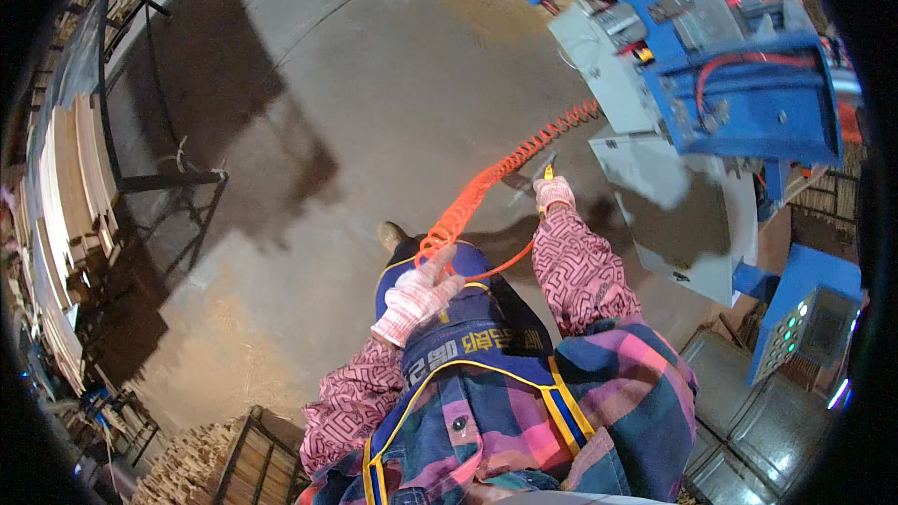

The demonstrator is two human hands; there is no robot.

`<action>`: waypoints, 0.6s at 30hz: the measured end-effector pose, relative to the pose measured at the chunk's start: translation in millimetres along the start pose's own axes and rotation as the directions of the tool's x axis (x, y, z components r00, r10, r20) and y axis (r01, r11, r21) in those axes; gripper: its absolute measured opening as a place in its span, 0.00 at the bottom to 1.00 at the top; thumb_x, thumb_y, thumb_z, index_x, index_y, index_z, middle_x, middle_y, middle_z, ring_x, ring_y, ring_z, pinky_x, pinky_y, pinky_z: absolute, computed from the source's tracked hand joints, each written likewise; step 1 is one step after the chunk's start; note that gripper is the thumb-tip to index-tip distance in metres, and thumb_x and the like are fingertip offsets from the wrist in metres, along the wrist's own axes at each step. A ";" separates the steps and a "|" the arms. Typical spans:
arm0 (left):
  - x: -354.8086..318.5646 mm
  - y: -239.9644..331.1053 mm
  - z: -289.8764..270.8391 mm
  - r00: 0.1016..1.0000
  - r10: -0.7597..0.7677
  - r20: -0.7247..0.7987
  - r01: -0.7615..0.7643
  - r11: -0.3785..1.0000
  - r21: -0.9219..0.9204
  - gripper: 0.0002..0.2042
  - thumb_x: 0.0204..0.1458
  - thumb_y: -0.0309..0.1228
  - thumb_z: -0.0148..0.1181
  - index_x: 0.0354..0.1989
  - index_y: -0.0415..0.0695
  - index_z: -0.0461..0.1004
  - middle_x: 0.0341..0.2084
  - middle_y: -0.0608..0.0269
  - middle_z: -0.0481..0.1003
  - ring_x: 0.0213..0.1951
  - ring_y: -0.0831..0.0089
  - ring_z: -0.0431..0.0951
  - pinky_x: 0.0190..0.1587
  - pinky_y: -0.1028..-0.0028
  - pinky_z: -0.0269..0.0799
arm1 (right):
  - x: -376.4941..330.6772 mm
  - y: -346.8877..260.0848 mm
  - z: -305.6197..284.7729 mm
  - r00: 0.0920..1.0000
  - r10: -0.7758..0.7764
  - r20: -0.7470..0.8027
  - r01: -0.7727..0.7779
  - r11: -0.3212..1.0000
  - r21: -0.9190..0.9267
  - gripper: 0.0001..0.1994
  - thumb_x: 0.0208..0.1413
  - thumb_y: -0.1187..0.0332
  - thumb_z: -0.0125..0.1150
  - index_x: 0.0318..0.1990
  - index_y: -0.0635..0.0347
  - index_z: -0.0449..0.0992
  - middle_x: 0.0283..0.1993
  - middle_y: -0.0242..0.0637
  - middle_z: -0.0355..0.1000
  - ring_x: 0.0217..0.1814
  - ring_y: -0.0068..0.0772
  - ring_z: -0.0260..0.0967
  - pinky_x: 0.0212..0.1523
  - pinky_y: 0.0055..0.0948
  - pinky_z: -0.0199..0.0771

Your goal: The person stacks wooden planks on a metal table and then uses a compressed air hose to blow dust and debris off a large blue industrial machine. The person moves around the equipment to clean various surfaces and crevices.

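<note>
A yellow-bodied air blow gun with a thin nozzle is in my right hand, whose gloved fingers close round it. From the gun an orange hose loops back toward my body. The coiled part of this orange air hose stretches up to the machine on the right. My left hand, in a pinkish-white knit glove, is at the near end of the coil, with its fingers around the loops; part of the grip is hidden. Below it hangs my dark blue apron with yellow edging.
A blue and grey machine fills the right side, with a grey cabinet and a button panel. Long wood strips lie on a dark rack at left. A crate and wood pieces stand at lower left.
</note>
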State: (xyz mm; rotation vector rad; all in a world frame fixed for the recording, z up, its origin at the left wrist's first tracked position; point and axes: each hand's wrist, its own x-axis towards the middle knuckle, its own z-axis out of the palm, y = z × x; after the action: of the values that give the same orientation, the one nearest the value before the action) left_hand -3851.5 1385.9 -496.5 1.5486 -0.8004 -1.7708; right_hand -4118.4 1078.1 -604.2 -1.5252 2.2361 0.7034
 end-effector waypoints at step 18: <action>268.7 24.8 -285.6 0.989 0.005 -0.149 0.042 0.948 0.314 0.29 0.54 0.50 0.55 0.64 0.54 0.63 0.36 0.51 0.79 0.39 0.54 0.80 0.42 0.59 0.74 | 99.5 -484.9 70.6 0.900 -0.427 0.084 0.433 0.858 -0.277 0.25 0.52 0.44 0.57 0.45 0.55 0.78 0.48 0.48 0.76 0.53 0.47 0.73 0.49 0.43 0.75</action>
State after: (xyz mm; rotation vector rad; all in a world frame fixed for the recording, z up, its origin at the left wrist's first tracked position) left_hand -3592.0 1148.5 -671.6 1.8760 -1.0373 -1.5729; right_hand -3702.6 897.5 -815.2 -2.0575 1.7280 0.9212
